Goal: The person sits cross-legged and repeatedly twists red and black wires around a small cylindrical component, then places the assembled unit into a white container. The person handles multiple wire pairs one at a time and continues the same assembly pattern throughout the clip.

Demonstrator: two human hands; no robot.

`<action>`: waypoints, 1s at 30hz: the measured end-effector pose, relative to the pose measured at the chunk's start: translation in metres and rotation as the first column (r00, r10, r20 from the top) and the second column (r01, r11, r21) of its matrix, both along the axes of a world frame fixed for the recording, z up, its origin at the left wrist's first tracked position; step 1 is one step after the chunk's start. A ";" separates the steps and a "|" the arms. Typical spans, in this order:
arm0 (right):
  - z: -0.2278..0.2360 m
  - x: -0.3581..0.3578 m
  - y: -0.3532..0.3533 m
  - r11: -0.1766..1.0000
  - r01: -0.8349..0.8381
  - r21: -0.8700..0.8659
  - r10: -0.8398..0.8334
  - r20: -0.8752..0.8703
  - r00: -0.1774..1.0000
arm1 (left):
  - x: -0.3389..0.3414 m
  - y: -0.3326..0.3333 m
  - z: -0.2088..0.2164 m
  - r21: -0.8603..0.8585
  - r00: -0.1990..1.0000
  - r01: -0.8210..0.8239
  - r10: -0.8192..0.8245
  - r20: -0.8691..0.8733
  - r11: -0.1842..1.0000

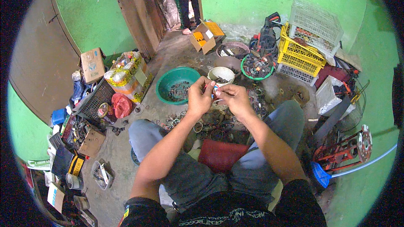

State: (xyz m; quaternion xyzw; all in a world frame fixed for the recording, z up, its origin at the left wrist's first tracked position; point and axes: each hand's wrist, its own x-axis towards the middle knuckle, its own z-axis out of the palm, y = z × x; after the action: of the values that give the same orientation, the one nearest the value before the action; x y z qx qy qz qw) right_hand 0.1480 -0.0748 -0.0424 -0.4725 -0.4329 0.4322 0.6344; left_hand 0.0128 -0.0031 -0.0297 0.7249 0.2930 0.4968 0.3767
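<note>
My left hand (199, 97) and my right hand (232, 98) meet in front of me, fingertips pinched together on a small red, white and blue object (213, 91). What it is I cannot make out. Both hands hover above a heap of dark metal rings and small parts (214, 122) on the floor between my knees. Just beyond the hands stand a green basin (176, 85) with dark parts in it and a white bowl (221, 75). A dark red cushion (221, 155) lies between my legs.
Yellow and white crates (306, 46) stack at the right wall. A green-rimmed tub of parts (256, 66), an open cardboard box (205, 35), a black crate (96, 98) and clutter at left. A person stands in the doorway (184, 0). Red metal tool (345, 149) at right.
</note>
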 end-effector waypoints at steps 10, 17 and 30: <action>0.011 0.017 -0.003 0.979 -0.028 -0.203 0.031 0.010 0.999 | 0.006 0.003 -0.012 0.074 0.999 0.026 -0.024 -0.026 0.997; 0.003 0.035 -0.008 0.939 -0.249 -0.239 0.118 -0.455 0.882 | 0.012 -0.001 -0.009 -0.192 0.991 0.135 -0.134 0.020 0.972; 0.004 0.024 -0.004 0.983 0.104 0.152 -0.154 0.369 0.916 | 0.007 0.003 -0.021 -0.081 0.998 0.035 -0.030 0.052 0.996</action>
State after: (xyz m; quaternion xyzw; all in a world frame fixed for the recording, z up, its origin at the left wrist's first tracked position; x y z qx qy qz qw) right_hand 0.1716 -0.0784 -0.0382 -0.5326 -0.5425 0.2608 0.5950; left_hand 0.0195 -0.0001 -0.0509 0.7007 0.2916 0.4964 0.4213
